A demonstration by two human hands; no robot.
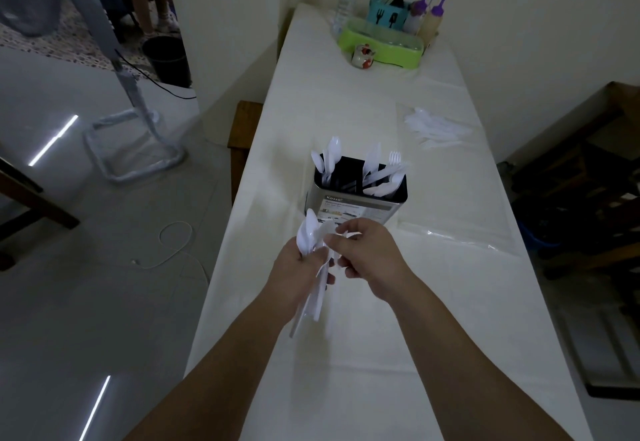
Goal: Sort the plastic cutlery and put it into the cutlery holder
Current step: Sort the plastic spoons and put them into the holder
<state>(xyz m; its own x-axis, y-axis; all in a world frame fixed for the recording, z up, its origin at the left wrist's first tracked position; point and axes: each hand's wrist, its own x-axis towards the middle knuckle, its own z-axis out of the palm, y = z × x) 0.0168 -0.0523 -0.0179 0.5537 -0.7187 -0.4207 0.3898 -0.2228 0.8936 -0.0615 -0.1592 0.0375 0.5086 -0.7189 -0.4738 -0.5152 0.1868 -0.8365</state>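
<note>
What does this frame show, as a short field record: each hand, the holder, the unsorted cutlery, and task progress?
left hand: grips a bundle of white plastic cutlery, spoon bowls up, above the table
right hand: pinches one piece at the top of that bundle
cutlery holder: upright on the table, just beyond the hands; spoons in its left compartment, forks and other pieces in its right
loose pile: white cutlery lying far right on the table
empty plastic bag: flat, right of the holder
progress: partly sorted
</note>
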